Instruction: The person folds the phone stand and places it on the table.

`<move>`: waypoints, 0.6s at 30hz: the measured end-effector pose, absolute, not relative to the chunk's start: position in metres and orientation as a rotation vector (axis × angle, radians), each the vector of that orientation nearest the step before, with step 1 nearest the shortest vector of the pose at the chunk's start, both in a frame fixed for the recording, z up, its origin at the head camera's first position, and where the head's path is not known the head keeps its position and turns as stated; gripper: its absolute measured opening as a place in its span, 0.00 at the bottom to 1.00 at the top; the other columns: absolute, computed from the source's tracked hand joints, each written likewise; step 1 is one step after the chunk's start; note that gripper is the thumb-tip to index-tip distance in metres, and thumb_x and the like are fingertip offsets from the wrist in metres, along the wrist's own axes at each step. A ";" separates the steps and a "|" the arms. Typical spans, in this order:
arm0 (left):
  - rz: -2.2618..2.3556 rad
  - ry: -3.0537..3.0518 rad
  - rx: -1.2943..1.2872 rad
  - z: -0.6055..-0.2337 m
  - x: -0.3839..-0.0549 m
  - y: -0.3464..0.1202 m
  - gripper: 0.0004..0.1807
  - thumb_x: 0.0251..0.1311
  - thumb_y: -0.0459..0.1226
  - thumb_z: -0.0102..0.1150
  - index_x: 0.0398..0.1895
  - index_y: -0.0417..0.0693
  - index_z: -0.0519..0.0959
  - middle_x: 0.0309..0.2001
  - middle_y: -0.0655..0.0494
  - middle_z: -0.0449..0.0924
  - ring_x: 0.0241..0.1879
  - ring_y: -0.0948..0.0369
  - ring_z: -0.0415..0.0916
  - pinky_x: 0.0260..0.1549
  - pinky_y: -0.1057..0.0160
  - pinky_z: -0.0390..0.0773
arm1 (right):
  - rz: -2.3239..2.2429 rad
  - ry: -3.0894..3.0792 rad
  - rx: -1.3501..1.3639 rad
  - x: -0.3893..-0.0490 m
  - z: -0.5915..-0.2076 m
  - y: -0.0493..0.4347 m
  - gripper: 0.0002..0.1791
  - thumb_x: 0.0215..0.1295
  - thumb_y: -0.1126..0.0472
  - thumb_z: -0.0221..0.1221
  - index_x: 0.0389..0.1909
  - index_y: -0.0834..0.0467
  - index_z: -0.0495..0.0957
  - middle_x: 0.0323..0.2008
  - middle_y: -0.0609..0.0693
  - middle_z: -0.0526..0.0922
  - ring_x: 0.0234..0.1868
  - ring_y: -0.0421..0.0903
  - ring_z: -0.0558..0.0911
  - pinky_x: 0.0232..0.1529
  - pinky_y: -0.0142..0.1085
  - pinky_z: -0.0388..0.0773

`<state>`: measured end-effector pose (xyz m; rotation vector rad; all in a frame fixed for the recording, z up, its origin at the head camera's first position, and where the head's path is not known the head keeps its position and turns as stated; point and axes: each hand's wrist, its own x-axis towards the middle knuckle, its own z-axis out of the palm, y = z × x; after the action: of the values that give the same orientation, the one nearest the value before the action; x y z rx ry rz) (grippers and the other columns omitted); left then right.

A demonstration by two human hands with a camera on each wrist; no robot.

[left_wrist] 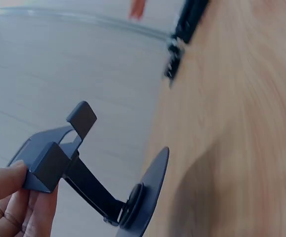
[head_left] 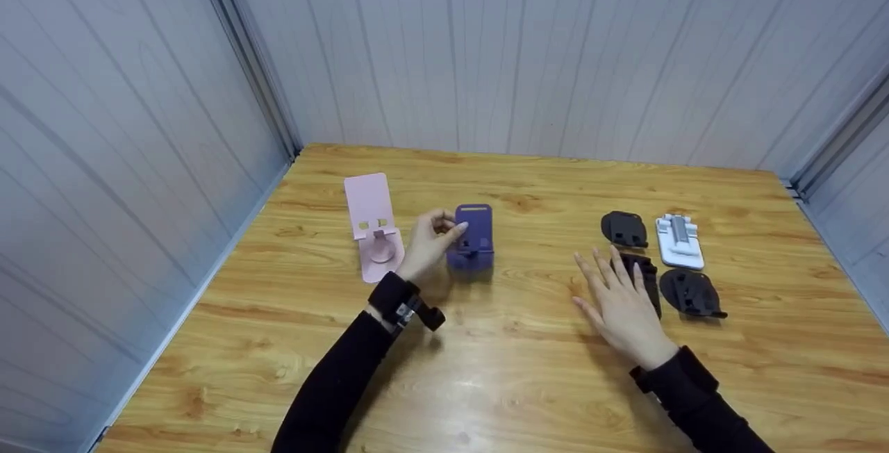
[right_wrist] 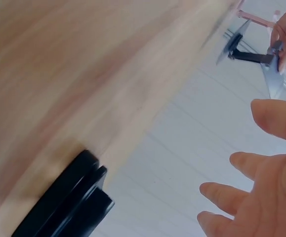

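My left hand (head_left: pixel 432 241) pinches the side edge of a purple phone stand (head_left: pixel 475 227) between thumb and fingers. Unfolded, the stand shows two front hooks, a dark hinged arm (left_wrist: pixel 93 190) and a round base (left_wrist: pixel 152 192) close over the wood in the left wrist view. My right hand (head_left: pixel 625 310) hovers palm down with fingers spread and holds nothing. Partly hidden under it lies a folded black phone stand (head_left: pixel 647 276). The right wrist view also shows spread fingertips (right_wrist: pixel 241 165) and a black folded stand (right_wrist: pixel 66 197) below them.
A pink phone stand (head_left: pixel 369 206) stands unfolded left of the purple one. Around my right hand lie two more folded black stands, one behind (head_left: pixel 624 228) and one to the right (head_left: pixel 691 293), plus a white folded stand (head_left: pixel 680 241). Pale panel walls (head_left: pixel 486 57) enclose the wooden table (head_left: pixel 486 369).
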<state>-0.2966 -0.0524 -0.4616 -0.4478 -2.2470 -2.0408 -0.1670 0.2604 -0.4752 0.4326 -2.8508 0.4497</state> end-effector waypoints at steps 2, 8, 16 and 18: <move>-2.099 -2.223 -0.488 -0.456 -0.293 -0.045 0.04 0.68 0.23 0.64 0.35 0.32 0.79 0.27 0.62 0.77 0.28 0.69 0.75 0.30 0.73 0.83 | 0.462 -2.859 0.436 -0.170 -0.473 0.260 0.37 0.78 0.54 0.60 0.82 0.62 0.61 0.80 0.70 0.58 0.82 0.72 0.50 0.78 0.72 0.45; -2.079 -2.192 -0.654 -0.440 -0.279 -0.025 0.04 0.67 0.23 0.65 0.37 0.28 0.80 0.27 0.63 0.79 0.29 0.69 0.76 0.34 0.72 0.82 | 0.536 -2.876 0.423 -0.179 -0.463 0.255 0.39 0.80 0.54 0.59 0.83 0.63 0.56 0.81 0.71 0.55 0.83 0.72 0.47 0.78 0.73 0.42; -2.039 -2.188 -0.760 -0.428 -0.265 -0.003 0.04 0.67 0.23 0.66 0.37 0.28 0.79 0.27 0.62 0.79 0.30 0.70 0.76 0.38 0.71 0.78 | 0.744 -2.897 0.417 -0.191 -0.455 0.249 0.40 0.83 0.55 0.56 0.84 0.68 0.50 0.82 0.71 0.51 0.83 0.72 0.44 0.79 0.72 0.39; -2.038 -2.190 -0.778 -0.425 -0.262 0.002 0.04 0.67 0.23 0.66 0.37 0.28 0.80 0.27 0.62 0.80 0.29 0.70 0.76 0.37 0.71 0.78 | 0.845 -2.892 0.423 -0.194 -0.454 0.247 0.40 0.84 0.55 0.54 0.83 0.70 0.48 0.82 0.72 0.50 0.82 0.73 0.46 0.79 0.71 0.42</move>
<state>-0.2624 0.0017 -0.4255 -0.7779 -2.1899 -2.0379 -0.1943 0.2472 -0.4537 0.4226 -2.8921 0.8453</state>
